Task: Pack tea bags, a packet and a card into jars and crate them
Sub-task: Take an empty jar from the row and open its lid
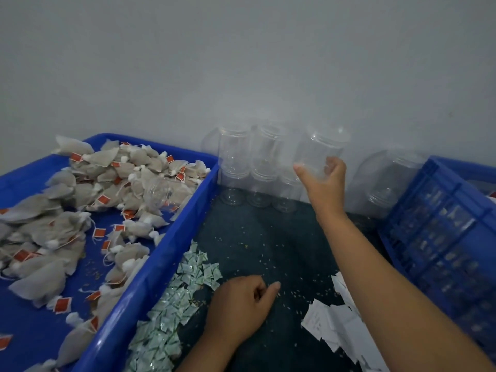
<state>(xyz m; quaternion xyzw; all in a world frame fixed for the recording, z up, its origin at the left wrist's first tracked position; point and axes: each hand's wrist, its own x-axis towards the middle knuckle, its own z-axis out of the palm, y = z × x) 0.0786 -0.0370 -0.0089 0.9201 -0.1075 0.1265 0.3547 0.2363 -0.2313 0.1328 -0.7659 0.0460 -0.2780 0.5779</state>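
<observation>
The right hand (pixel 324 181) grips a clear jar (pixel 320 151) at 1 o'clock from the person, thumb on the near wall and fingers curled round the far side, low on the body. The jar is lifted off the stack (pixel 247 162) of empty jars that stands against the wall at 12 o'clock. The left hand (pixel 241 304) rests on the desk (pixel 268 237) at 12 o'clock, close in. Its fingers are loosely curled, the forefinger is out, and it seems to hold nothing.

The step in hand looks like fetching an empty jar to fill. To do it well, draw it clear of its neighbours without knocking them, since they are light and stacked two high. Then bring it near, between the packets (pixel 174 304) at 11 o'clock and the cards (pixel 335 326) at 1 o'clock. Pass it to the left hand or set it down, so one hand is free for the tea bags (pixel 107 183) in the tray (pixel 161 253) at 10 o'clock.

The jar's long axis leans from the hand up toward 1 o'clock. The threaded mouth appears to be at the far, upper end, so it needs little turning. The crate (pixel 442 237) waits at 2 o'clock
</observation>
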